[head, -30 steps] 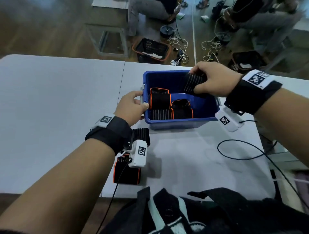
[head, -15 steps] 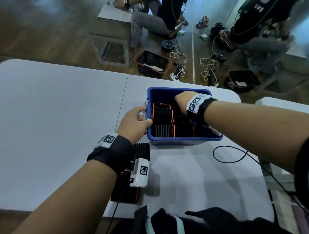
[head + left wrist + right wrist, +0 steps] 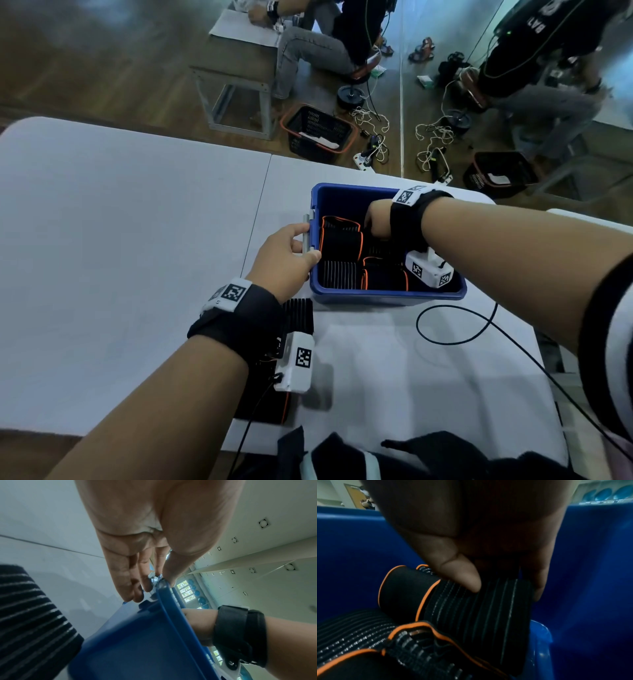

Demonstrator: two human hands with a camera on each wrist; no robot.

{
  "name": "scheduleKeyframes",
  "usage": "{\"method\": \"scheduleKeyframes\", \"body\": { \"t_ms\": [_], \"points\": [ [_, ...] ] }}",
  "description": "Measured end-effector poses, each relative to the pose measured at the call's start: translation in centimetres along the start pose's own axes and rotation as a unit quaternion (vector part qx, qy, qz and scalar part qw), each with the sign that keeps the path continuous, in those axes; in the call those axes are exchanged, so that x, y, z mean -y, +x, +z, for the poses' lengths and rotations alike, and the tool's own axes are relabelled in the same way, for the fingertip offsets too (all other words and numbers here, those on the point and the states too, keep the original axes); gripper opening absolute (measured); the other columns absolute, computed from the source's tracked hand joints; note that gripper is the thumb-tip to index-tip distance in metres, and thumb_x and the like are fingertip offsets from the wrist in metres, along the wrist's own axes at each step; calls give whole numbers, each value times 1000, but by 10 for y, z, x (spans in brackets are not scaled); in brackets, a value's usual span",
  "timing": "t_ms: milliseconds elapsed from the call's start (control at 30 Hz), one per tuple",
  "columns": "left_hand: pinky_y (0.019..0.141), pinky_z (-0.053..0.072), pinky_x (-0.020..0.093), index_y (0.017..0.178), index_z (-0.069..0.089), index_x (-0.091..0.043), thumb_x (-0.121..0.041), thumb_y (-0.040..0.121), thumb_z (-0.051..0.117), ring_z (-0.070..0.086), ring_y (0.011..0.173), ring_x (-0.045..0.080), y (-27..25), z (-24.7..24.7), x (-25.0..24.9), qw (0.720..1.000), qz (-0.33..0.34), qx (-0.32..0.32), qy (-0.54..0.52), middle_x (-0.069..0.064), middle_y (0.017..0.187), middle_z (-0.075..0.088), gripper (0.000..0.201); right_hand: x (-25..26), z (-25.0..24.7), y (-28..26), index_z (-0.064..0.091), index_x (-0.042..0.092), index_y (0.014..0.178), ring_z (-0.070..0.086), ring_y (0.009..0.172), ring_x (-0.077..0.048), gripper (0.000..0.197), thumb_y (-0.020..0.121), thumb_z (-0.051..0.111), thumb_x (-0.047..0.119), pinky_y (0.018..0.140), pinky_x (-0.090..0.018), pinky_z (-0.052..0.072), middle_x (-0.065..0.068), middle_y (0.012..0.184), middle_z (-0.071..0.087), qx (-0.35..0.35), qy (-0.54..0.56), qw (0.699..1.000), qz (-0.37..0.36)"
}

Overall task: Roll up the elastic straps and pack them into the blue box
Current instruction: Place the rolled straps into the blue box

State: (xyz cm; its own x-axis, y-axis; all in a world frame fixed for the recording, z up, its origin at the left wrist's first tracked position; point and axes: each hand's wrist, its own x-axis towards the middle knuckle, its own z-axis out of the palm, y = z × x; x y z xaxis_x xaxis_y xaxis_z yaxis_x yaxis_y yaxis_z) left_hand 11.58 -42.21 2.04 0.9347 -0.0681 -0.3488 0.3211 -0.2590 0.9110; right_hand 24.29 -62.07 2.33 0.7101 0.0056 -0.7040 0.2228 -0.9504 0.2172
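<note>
The blue box [image 3: 342, 195] stands on the white table and holds several rolled black straps with orange edging [image 3: 340, 240]. My right hand [image 3: 376, 222] reaches down inside the box and pinches a rolled black ribbed strap [image 3: 479, 605] between thumb and fingers, low against the far wall. My left hand [image 3: 291, 250] grips the grey handle [image 3: 306, 236] on the box's left rim [image 3: 173, 615]. Another strap [image 3: 298, 315] lies on the table under my left wrist, mostly hidden.
A black cable [image 3: 455, 339] loops on the table right of the box. Dark clothing [image 3: 428, 455] lies at the table's near edge. Beyond the far edge are black baskets [image 3: 318, 133], cables on the floor and seated people. The table's left half [image 3: 120, 257] is bare.
My right hand carried the rolled strap from above the box's far rim down into the box. The left hand kept hold of the handle. The head view rose and tilted.
</note>
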Motion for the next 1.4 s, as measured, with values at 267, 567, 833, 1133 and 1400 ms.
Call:
{"method": "scheduleKeyframes", "body": {
  "t_ms": [267,567,833,1133,1400],
  "points": [
    [80,63,46,141,52,-24,-15,93,66,73,89,26,0,0,0,1000,-4,4,6,13,106,65,51,-13,-1,20,72,15,76,72,70,-31,15,76,62,26,74,-48,62,-8,74,73,-14,-27,999,-18],
    [84,61,49,138,52,-28,-22,91,68,74,89,29,0,-2,0,999,-3,12,36,19,106,67,50,-24,-20,-51,71,21,107,66,94,-26,30,78,75,27,87,-38,56,-2,101,70,-127,68,988,-50],
    [85,61,46,136,50,-21,-16,94,68,74,85,22,-2,-9,-15,997,-13,42,58,20,106,69,46,-10,40,-161,67,22,96,67,79,-7,19,80,76,15,77,-24,53,7,85,71,-152,344,902,-213],
    [83,62,44,130,49,-17,-16,90,72,76,84,24,2,-12,-30,990,-37,59,125,17,100,74,46,54,177,-145,60,35,115,62,91,-4,40,78,76,39,86,-28,54,15,105,64,5,350,893,-284],
    [82,62,47,128,48,-18,-17,90,71,77,83,23,-2,-8,-39,980,-49,42,190,11,95,76,44,129,202,-134,43,38,135,54,107,-9,78,68,80,56,92,-29,49,9,130,49,-45,416,844,-335]
  ]
}}
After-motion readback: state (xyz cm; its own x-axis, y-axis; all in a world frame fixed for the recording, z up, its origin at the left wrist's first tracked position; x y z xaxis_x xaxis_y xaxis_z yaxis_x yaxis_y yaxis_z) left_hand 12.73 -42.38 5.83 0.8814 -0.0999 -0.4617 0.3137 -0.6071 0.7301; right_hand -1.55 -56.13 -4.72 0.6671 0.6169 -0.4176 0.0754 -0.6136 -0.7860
